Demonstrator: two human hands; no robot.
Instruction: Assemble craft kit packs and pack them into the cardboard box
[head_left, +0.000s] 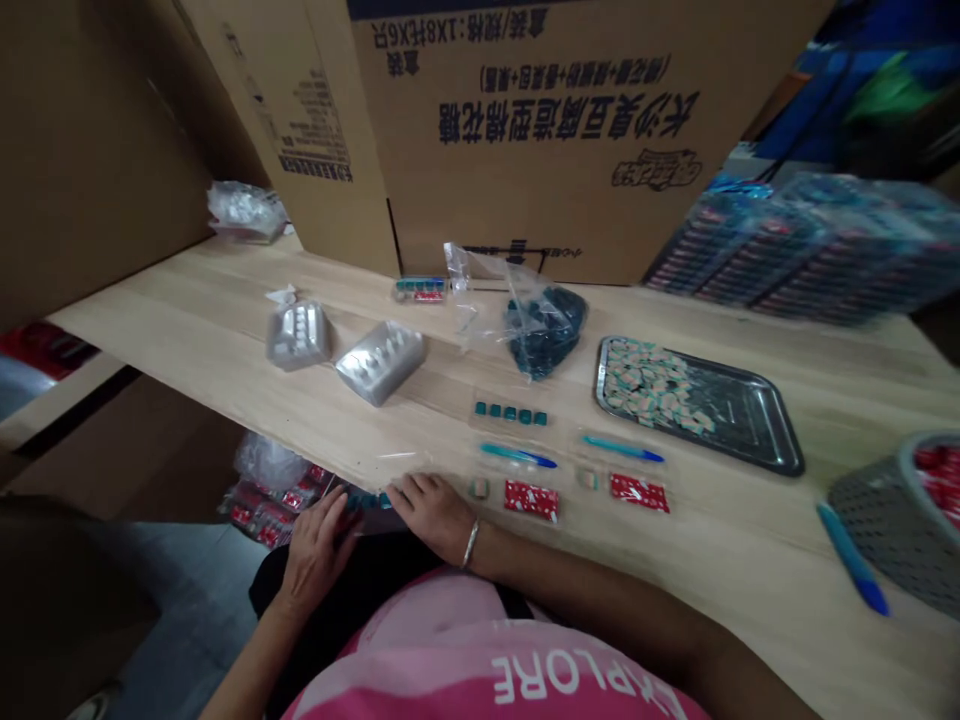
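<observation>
At the table's near edge, a clear plastic tray (369, 500) with a row of teal pieces lies between my two hands. My left hand (321, 548) grips its left end, fingers bent round it. My right hand (439, 515), with a bracelet at the wrist, holds the right end with closed fingers. Just right of that hand are two trays, each with a blue pen (519, 456), a small pale square piece (478, 488) and a red dotted packet (532, 499). Behind them is another tray with a row of teal pieces (511, 413).
Two stacks of clear trays (381, 360) stand left of a bag of dark teal pieces (546, 325). A metal tray (750, 410) holds pale squares. Farther right are a grey basket (892, 510) and a loose pen (853, 560). A large carton (525, 190) blocks the back; packed stacks (810, 250) stand beside it.
</observation>
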